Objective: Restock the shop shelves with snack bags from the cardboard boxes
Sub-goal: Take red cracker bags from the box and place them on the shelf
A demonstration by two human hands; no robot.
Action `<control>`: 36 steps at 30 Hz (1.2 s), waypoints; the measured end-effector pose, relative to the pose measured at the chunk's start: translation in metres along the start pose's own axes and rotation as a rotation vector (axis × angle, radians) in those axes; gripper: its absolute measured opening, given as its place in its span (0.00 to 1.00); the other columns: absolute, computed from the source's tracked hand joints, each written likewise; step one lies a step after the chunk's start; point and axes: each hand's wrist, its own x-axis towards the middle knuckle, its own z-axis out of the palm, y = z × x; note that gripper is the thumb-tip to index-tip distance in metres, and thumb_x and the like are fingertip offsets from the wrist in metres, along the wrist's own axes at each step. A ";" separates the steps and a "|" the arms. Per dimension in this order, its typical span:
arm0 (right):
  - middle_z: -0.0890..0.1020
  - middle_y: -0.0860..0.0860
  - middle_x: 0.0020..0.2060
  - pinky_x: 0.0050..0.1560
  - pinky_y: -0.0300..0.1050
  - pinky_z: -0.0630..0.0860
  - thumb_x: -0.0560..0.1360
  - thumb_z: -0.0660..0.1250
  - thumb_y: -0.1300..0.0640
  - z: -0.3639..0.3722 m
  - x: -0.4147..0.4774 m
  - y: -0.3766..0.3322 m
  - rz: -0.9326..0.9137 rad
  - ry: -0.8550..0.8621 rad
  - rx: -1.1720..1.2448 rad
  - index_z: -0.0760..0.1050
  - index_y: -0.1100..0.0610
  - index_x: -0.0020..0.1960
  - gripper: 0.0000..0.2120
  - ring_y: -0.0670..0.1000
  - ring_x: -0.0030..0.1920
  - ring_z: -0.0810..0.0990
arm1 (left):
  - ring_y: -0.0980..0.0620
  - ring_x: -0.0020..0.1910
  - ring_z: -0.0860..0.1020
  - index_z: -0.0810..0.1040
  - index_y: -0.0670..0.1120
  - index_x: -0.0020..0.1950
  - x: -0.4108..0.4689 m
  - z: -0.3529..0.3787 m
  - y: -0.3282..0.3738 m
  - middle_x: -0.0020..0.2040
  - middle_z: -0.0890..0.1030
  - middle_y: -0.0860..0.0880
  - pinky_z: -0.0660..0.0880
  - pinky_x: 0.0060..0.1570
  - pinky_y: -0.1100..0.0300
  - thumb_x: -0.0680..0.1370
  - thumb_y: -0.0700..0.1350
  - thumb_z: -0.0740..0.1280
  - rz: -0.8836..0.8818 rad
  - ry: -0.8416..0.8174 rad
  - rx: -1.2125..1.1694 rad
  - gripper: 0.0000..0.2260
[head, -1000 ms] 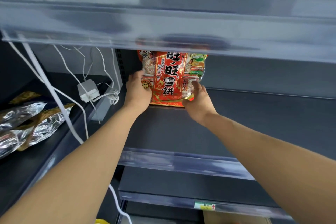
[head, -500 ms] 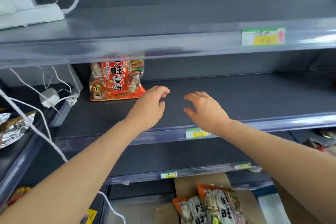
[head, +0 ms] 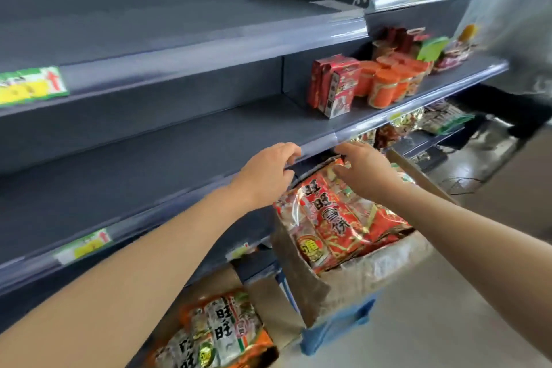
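A cardboard box [head: 373, 275] at the lower right holds red snack bags [head: 328, 218] standing on end. My left hand [head: 268, 173] hovers at the box's far left corner with fingers spread, holding nothing. Over the top edge of the red bags is my right hand [head: 363, 169], fingers curled down and touching the uppermost bag. A second box at the bottom holds orange and white snack bags [head: 218, 331]. The dark grey shelf [head: 143, 164] in front of me is bare on its left and middle.
Red cartons [head: 333, 85] and orange-lidded jars [head: 385, 86] stand at the right end of the middle shelf. A blue crate [head: 337, 329] sits under the cardboard box. More packets fill the shelves at the upper and far right. Price tags [head: 30, 85] line the shelf edges.
The view swung right from the red bag left standing on the shelf. Both hands let it go, pulled back, and moved down right to the box of red bags.
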 end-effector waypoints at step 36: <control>0.72 0.53 0.29 0.27 0.39 0.67 0.75 0.69 0.53 0.112 0.076 0.126 0.443 -0.561 0.251 0.72 0.66 0.49 0.16 0.48 0.27 0.70 | 0.43 0.66 0.65 0.71 0.39 0.66 0.074 0.194 -0.033 0.69 0.62 0.41 0.72 0.56 0.55 0.78 0.41 0.66 -1.078 -0.076 0.037 0.17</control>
